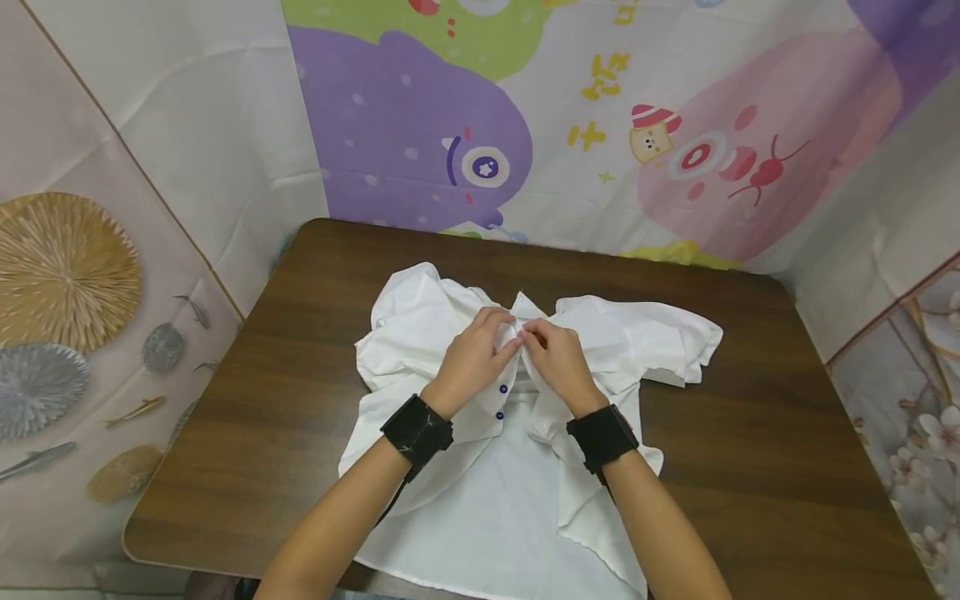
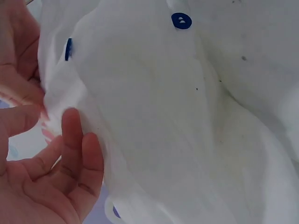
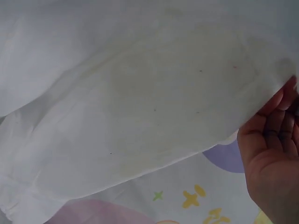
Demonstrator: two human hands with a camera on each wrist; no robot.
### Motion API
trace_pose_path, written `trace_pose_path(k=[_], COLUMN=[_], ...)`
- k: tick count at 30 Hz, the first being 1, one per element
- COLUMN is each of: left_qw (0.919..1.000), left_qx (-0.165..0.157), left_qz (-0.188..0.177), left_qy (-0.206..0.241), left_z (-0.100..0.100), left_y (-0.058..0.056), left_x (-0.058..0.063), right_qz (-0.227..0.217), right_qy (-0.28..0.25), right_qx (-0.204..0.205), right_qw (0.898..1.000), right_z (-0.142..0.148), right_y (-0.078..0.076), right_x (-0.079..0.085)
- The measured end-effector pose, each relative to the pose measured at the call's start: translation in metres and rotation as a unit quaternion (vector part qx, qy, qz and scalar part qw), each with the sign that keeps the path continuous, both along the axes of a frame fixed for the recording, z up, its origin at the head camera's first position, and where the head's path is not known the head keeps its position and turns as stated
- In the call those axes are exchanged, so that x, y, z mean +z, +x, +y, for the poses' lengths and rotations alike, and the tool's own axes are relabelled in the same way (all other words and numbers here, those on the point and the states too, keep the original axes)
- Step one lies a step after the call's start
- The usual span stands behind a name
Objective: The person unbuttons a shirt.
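A white short-sleeved shirt (image 1: pixel 487 508) lies spread on the table, its front parted and its collar at the far side. My left hand (image 1: pixel 475 354) pinches the front edge just below the collar. Opposite it, my right hand (image 1: pixel 558 358) pinches the other front edge, the fingertips of both hands nearly meeting. Dark blue buttons (image 1: pixel 503 389) run down the left front panel below my left hand. The left wrist view shows one blue button (image 2: pixel 181 21) face on and another edge on near the fingers. In the right wrist view, white cloth (image 3: pixel 154 116) stretches away from my fingers.
The brown wooden table (image 1: pixel 750 467) has rounded corners and extends past the shirt on both sides. Behind it hangs a cartoon-printed curtain (image 1: pixel 420 125). Patterned cloth panels (image 1: pixel 210 108) stand at the left and right. Each wrist wears a black strap (image 1: pixel 417 430) with a device.
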State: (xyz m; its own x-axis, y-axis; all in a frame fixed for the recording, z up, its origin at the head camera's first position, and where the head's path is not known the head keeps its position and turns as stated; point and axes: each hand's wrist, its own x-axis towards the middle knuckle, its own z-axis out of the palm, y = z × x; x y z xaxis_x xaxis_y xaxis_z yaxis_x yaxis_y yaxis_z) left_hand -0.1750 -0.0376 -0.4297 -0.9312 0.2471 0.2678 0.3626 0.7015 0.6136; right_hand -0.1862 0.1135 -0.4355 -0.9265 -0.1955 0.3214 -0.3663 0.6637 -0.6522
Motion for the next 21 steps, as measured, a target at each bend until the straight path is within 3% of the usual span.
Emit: trace_pose_path(k=[8, 21], left_qw=[0.9999, 0.9994], left_qx=[0.009, 0.002], left_qz=[-0.003, 0.011], left_qy=[-0.01, 0.031], left_z=[0.0047, 0.0043], left_y=[-0.0034, -0.0022], left_x=[-0.0043, -0.0092], right_qz=[-0.019, -0.053], right_qy=[-0.039, -0.074], right_qx=[-0.013, -0.022], right_qw=[0.999, 0.996], right_z=[-0.0012, -0.0009], right_y=[0.004, 0.0047], right_x=[0.003, -0.0008])
